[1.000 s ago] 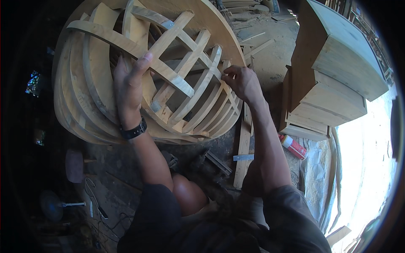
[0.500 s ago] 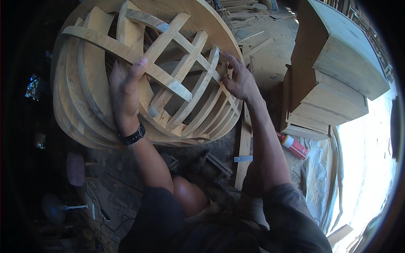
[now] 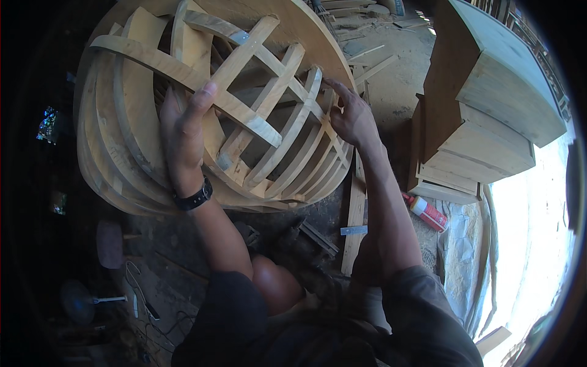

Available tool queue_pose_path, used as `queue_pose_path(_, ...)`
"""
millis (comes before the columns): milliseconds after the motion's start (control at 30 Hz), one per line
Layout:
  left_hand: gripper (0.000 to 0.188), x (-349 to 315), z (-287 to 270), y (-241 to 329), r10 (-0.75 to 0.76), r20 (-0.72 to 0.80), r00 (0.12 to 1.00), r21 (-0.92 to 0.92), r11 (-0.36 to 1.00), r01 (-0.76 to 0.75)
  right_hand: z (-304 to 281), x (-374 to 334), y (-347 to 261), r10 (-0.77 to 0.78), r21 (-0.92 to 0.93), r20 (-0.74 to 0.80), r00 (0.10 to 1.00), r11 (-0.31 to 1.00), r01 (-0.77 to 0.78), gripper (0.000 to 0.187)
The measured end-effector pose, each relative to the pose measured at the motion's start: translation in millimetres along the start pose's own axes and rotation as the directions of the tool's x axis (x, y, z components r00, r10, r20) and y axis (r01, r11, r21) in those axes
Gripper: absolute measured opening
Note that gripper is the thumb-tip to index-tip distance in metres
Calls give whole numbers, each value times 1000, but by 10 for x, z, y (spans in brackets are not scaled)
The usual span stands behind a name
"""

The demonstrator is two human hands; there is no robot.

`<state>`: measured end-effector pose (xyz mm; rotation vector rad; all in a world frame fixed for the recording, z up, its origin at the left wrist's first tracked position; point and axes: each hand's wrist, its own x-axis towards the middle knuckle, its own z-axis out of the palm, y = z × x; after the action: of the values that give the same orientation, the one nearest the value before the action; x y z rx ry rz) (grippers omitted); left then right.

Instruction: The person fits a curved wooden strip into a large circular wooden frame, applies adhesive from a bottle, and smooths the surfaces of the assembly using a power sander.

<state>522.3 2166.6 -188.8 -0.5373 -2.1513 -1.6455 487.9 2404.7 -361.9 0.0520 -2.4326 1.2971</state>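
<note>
We have a large rounded wooden frame, built of curved ribs and crossing slats, in front of us at the upper left, above the knees. Our left hand is set against it, thumb laid over the long crossing slat and the other fingers going out of sight behind the wood, so we cannot tell how tightly they close. A black wristwatch sits on that wrist. Our right hand is at the frame's right side, index finger stretched toward the rib ends by the broad rim board, thumb apart from it, the remaining fingers curled, and we see it pinching nothing. To the right we see a pale wooden cabinet, with a red and white bottle lying near its base beside a crumpled plastic sheet. Below the right side of the frame, a narrow plank carries a small pale strip across it.
</note>
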Motion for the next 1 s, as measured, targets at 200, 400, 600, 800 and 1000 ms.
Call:
queue_pose_path(200, 66, 12, 46, -8, 34, -14, 999, -17, 999, -34, 40, 2, 109, 20, -83, -30, 999, 996, -23, 52)
queue_pose_path(400, 58, 0, -26, -18, 10, 0, 1000, -6, 1000, -10, 13, -25, -136, 1, 11, -79, 997, 1000, 0, 55)
queue_pose_path(600, 57, -5, 25, 17, 28, -7, 1000, -16, 999, -28, 53, -21, -81, -37, -39, -151, 988, 999, 31, 53)
queue_pose_path(800, 54, 5, 2, 16, 5, -14, 1000, 12, 1000, -4, -56, -6, -27, 166, -86, -24, 986, 982, -168, 46)
queue_pose_path(1000, 54, 9, -27, 4, 2, -12, 1000, 4, 1000, -2, -10, -11, -36, 108, -32, -22, 994, 994, -108, 47)
